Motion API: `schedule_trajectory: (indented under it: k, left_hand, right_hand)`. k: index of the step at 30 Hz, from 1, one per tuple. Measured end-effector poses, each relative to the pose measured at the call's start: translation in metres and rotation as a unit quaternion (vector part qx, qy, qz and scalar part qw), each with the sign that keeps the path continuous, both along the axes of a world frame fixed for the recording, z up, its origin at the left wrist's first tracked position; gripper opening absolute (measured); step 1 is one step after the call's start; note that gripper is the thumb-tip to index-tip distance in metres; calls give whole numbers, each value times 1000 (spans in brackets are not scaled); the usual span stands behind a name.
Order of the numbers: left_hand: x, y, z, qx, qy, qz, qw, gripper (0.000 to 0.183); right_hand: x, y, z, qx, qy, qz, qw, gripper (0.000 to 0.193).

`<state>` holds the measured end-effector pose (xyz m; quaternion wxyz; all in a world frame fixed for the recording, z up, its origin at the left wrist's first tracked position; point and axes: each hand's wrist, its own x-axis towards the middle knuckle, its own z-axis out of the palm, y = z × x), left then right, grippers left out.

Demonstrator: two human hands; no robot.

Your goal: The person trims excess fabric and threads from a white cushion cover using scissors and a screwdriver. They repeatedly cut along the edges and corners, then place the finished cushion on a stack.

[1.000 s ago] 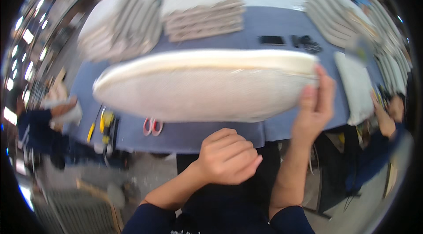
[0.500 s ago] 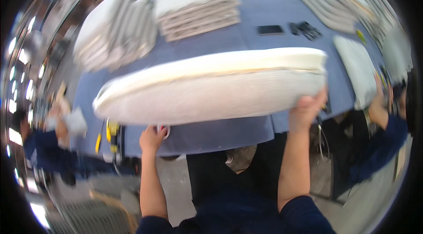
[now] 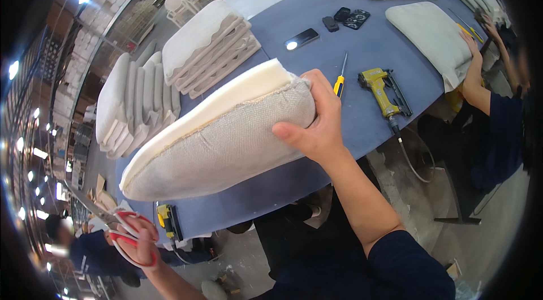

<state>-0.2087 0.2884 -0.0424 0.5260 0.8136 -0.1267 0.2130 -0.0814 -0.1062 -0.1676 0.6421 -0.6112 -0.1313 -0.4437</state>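
My right hand (image 3: 323,122) grips one end of a grey fabric-covered seat cushion (image 3: 220,144), its thumb on the near fabric. The cushion is tilted up on its long side over the blue table, and a cream-white foam layer (image 3: 226,102) shows along its upper edge. At the lower left, my left hand (image 3: 144,252) is closed on the red handles of a pair of scissors (image 3: 127,232). Their blades point up and away to the left, clear of the cushion.
A yellow nail gun (image 3: 379,93) with a hose and a yellow-handled screwdriver (image 3: 340,82) lie right of the cushion. Another nail gun (image 3: 167,222) sits at the left edge. Cushion stacks (image 3: 206,45) stand behind. A co-worker's hand (image 3: 472,45) touches another cushion (image 3: 427,34) on the right.
The cushion has swung from level to slanting, its left end lower. My left hand has moved down and left, off the table, bringing the scissors into plain sight. The view has turned.
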Motion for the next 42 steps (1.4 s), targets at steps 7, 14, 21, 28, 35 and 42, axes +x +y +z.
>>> schedule_trajectory:
  k: [7, 14, 21, 28, 35, 42]
  left_hand:
    - [34, -170, 90, 667, 20, -166, 726, 48]
    - [50, -211, 118, 773, 48, -132, 618, 40]
    - [51, -220, 125, 773, 109, -134, 610, 29]
    - [56, -229, 135, 794, 103, -174, 573, 33]
    - [55, -229, 128, 800, 120, -140, 571, 26]
    - [53, -227, 129, 802, 131, -151, 563, 25]
  right_hand:
    - [-14, -16, 1, -36, 23, -38, 998, 61]
    - [-32, -11, 2, -13, 15, 9, 1000, 62]
    - [-30, -11, -4, -16, 0, 12, 1000, 71]
    - [-31, -11, -7, 3, -20, 15, 1000, 68]
    - [-33, -15, -4, -14, -11, 26, 1000, 63]
    - [-34, -8, -7, -3, -20, 21, 1000, 68]
